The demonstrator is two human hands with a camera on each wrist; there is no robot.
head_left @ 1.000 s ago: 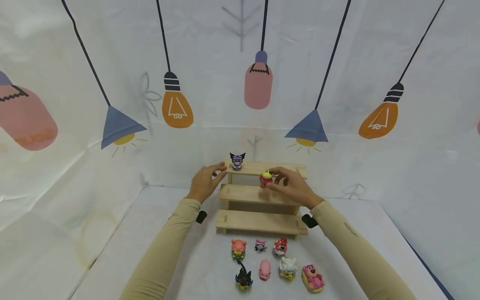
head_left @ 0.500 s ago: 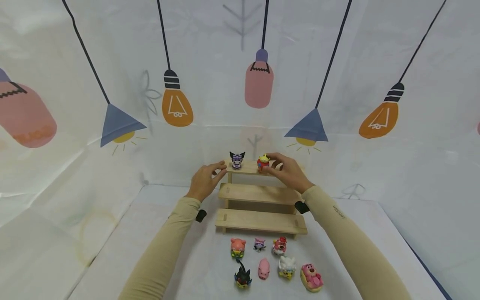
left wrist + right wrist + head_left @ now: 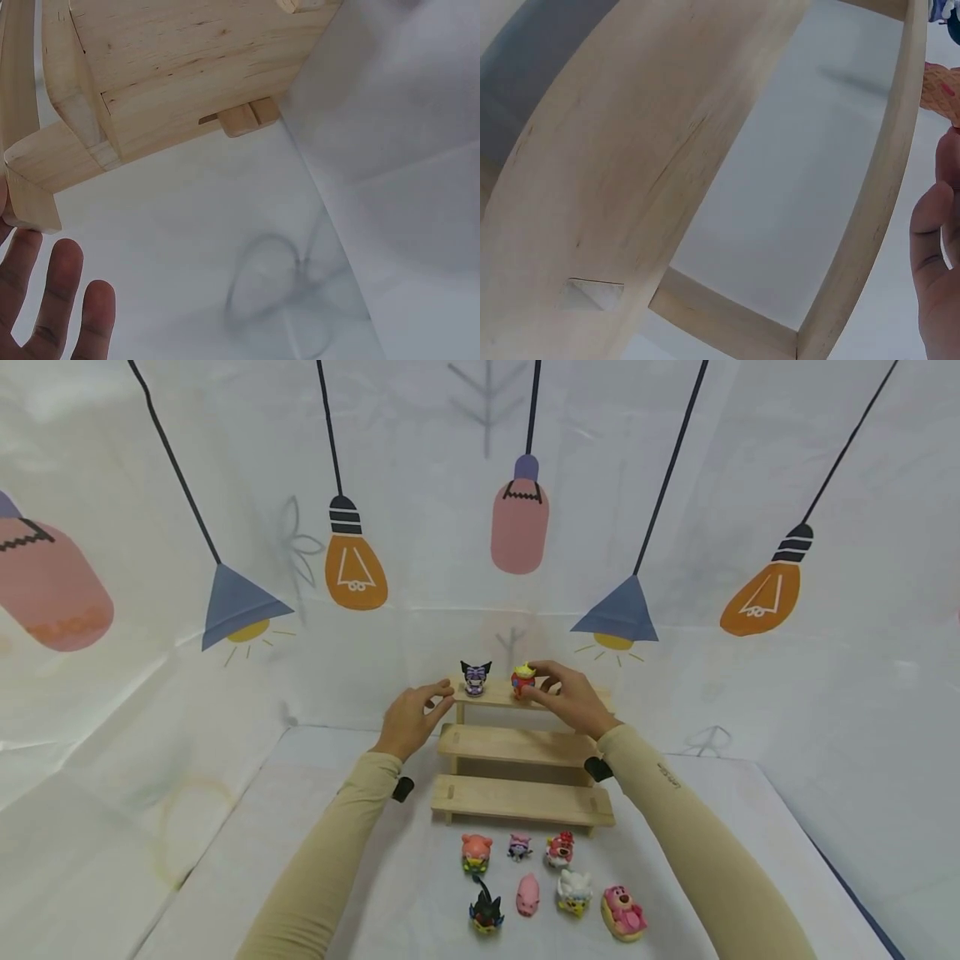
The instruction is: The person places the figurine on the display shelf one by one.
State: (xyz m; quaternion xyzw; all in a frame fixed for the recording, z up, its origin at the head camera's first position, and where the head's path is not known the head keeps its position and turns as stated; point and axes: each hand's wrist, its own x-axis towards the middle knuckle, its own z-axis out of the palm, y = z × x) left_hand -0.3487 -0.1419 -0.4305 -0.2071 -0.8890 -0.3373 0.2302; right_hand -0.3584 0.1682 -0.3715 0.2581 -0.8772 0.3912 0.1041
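My right hand point(image 3: 573, 700) pinches a small red toy figurine point(image 3: 517, 683) with a yellow-green top, at the middle of the top shelf of a three-step wooden display stand point(image 3: 525, 797). In the right wrist view the figurine's waffle-patterned base point(image 3: 943, 90) shows above the fingers; whether it touches the shelf I cannot tell. My left hand point(image 3: 407, 722) holds the left end of that shelf between thumb and index finger, its other fingers point(image 3: 61, 277) extended below the board. A purple-and-black figurine point(image 3: 476, 679) stands upright on the top shelf, left of the red one.
On the white table before the stand lie several toy figurines, among them an orange one point(image 3: 476, 853), a black one point(image 3: 487, 912), a pink pig point(image 3: 528, 895), a white one point(image 3: 574, 893) and a pink bear point(image 3: 624, 913). A printed backdrop point(image 3: 442, 527) rises behind.
My right hand has raised the red figurine from in front of the top shelf up to shelf level and shifted it slightly left. The left hand has kept its place.
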